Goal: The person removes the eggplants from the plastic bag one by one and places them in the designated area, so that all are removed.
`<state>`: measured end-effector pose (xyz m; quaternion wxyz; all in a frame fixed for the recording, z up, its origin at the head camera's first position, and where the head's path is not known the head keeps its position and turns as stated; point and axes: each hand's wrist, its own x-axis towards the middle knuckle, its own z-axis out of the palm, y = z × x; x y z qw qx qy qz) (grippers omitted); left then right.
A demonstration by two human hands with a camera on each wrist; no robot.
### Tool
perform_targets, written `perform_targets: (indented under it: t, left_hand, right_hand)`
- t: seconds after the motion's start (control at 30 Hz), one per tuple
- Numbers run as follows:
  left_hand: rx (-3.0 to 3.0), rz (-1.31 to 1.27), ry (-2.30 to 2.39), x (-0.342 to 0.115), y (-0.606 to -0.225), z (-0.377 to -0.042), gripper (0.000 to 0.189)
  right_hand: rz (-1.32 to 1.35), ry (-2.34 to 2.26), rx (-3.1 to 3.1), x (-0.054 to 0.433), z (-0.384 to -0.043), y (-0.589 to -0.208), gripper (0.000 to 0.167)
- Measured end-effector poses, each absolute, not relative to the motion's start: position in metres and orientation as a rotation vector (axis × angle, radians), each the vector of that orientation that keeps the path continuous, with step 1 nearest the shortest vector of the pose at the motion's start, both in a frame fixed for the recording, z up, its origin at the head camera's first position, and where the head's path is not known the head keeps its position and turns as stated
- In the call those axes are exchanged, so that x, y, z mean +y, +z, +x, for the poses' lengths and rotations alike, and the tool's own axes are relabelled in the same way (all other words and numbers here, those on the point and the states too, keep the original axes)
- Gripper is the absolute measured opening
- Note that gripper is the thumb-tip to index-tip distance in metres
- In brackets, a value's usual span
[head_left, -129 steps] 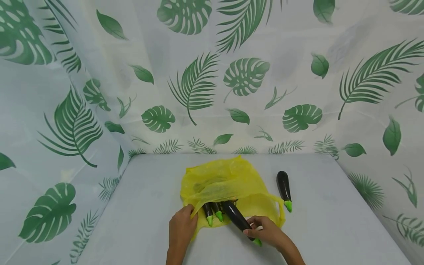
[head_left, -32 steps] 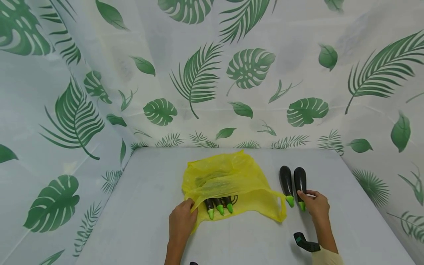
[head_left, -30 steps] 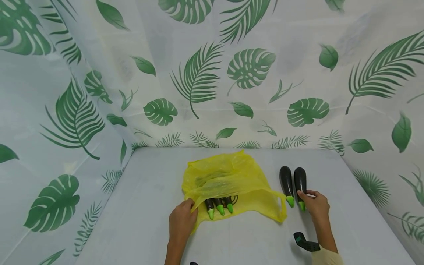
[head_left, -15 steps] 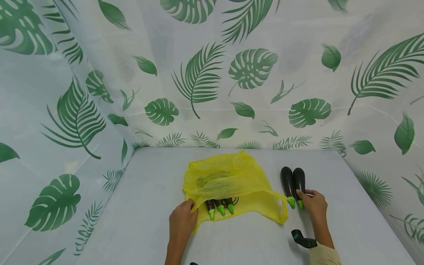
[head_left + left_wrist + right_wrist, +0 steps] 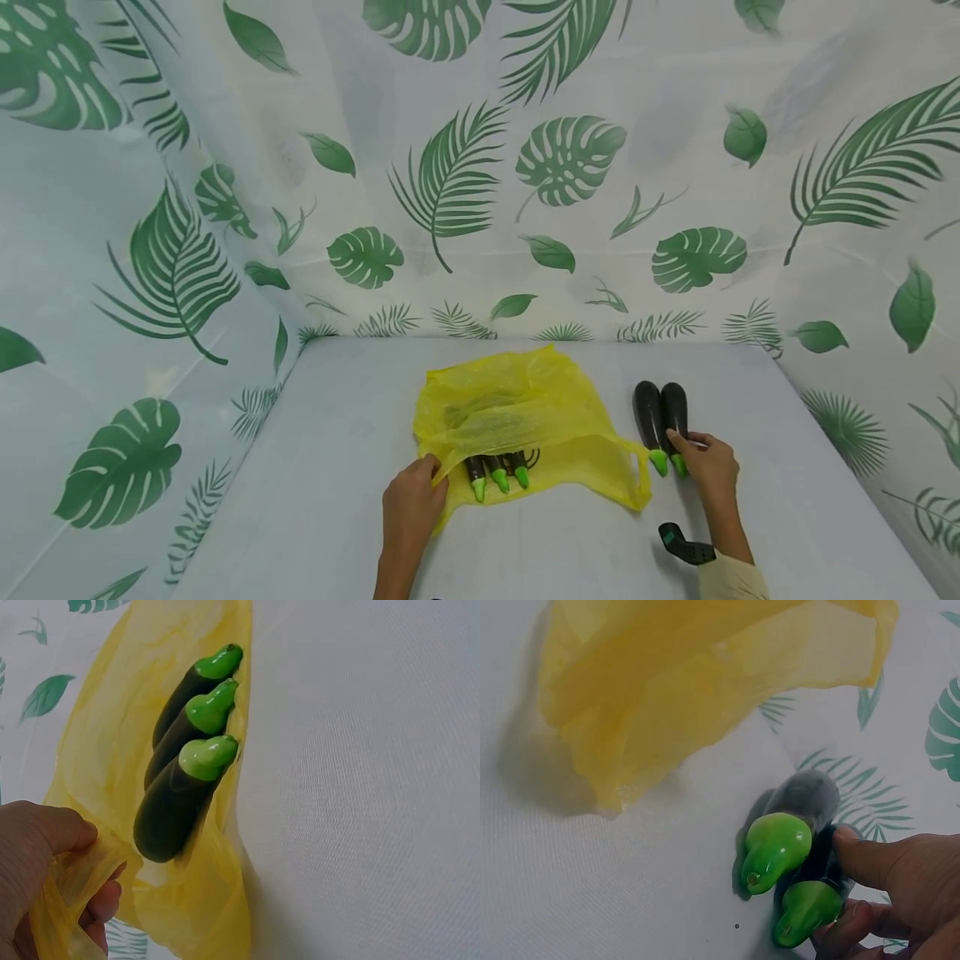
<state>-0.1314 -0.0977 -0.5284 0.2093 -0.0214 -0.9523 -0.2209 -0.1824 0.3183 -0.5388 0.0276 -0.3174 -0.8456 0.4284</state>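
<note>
My left hand (image 5: 411, 504) pinches the edge of a yellow plastic bag (image 5: 525, 425), lifting its mouth. Inside that mouth lie three dark eggplants (image 5: 169, 817) with bright green stem ends, side by side; their far ends are under the plastic in the head view. To the right of the bag, two more eggplants rest on the table, close together. With thumb and fingers, my right hand (image 5: 708, 467) holds the right eggplant (image 5: 675, 408) near its green end. The left eggplant (image 5: 647, 412) of this pair lies alongside it, not held.
A white-covered table (image 5: 315, 467) carries everything. Leaf-printed sheets (image 5: 480, 200) stand behind it and at both sides. The bag's handle loop (image 5: 641, 479) lies between the bag and the pair. A black device (image 5: 684, 546) is attached at my right wrist by the sleeve.
Over four seconds, my right hand has carried an eggplant from the bag's mouth to the right. In the last second it has shifted it slightly left against the other. The left hand stays put.
</note>
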Motion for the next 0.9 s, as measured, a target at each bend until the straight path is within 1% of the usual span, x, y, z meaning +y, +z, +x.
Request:
perform_targets:
  t: [0.7,0.9]
  left_hand:
    - [-2.690,-0.060,-0.612,-0.096,-0.527,-0.131,0.011]
    - [-2.687,-0.058,-0.611,-0.096,-0.525,-0.130,0.011]
  right_hand:
    - [-0.956,1.306,-2.599,0.326,-0.170,-0.533,0.068]
    - [-0.976,1.326,-2.583,0.329,-0.168,-0.533,0.069]
